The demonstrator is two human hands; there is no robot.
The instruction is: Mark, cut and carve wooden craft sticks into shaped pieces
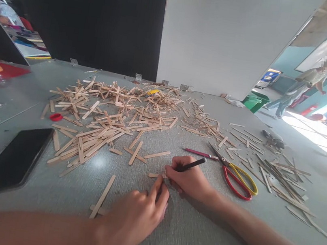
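My right hand (189,175) is closed around a black pen (192,165), its upper end sticking out to the right. Under both hands a wooden craft stick (153,175) lies flat on the table, and the pen's tip is hidden by my fingers. My left hand (141,205) has its fingertips pressed down on this stick, pinning it. Just right of my right hand lie scissors (237,176) with one red and one yellow handle, blades apart. A purple cutter-like tool (201,154) rests beside their blades. Two crossed craft sticks (103,195) are left of my left hand.
A big heap of craft sticks (96,137) spreads across the middle and back. A black phone (12,161) lies at left, a red ring (56,116) near the heap. Thin cut strips (290,178) lie at right. Upright panels (219,36) close off the back; a person (304,84) walks beyond.
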